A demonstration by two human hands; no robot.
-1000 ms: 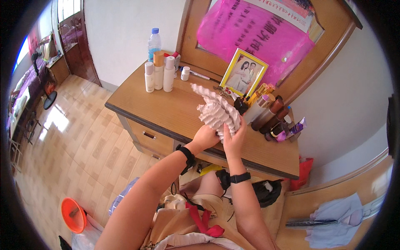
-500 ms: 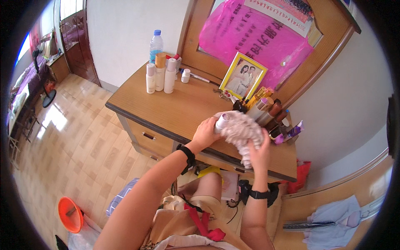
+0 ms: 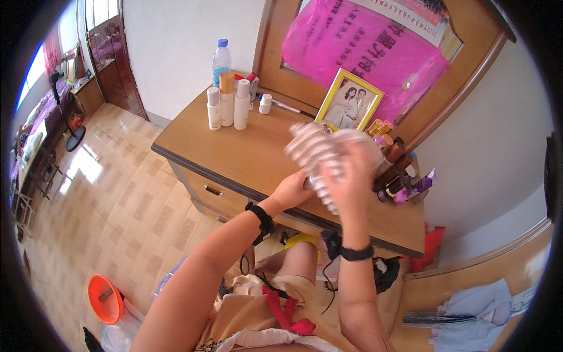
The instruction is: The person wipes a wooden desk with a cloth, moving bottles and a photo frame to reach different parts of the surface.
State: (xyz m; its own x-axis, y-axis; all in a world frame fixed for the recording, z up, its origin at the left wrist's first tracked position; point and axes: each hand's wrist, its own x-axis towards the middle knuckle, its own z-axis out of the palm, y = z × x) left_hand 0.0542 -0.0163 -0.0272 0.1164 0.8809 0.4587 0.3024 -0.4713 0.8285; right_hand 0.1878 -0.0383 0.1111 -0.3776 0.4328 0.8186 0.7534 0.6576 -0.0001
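Left hand [image 3: 292, 191]: grip closed round a bottle [image 3: 309, 183], little of it showing; held above the front edge of the bench [image 3: 252, 146]. Right hand [image 3: 350, 180], blurred: grip pinching a striped cloth [image 3: 315, 148], bunched against the bottle or just beside it; contact unclear.

Progress: cloth brought to the bottle, both in hand; bottle not set down, cloth not laid aside. Whether the three white bottles [image 3: 226, 110], upright at rear left, or the brown bottles [image 3: 390, 168] at right have been handled: cannot be told.

Against half a second ago: cloth shifted left, the bottle's top, then bare, now hidden; right hand nearer the left; white bottles unmoved.
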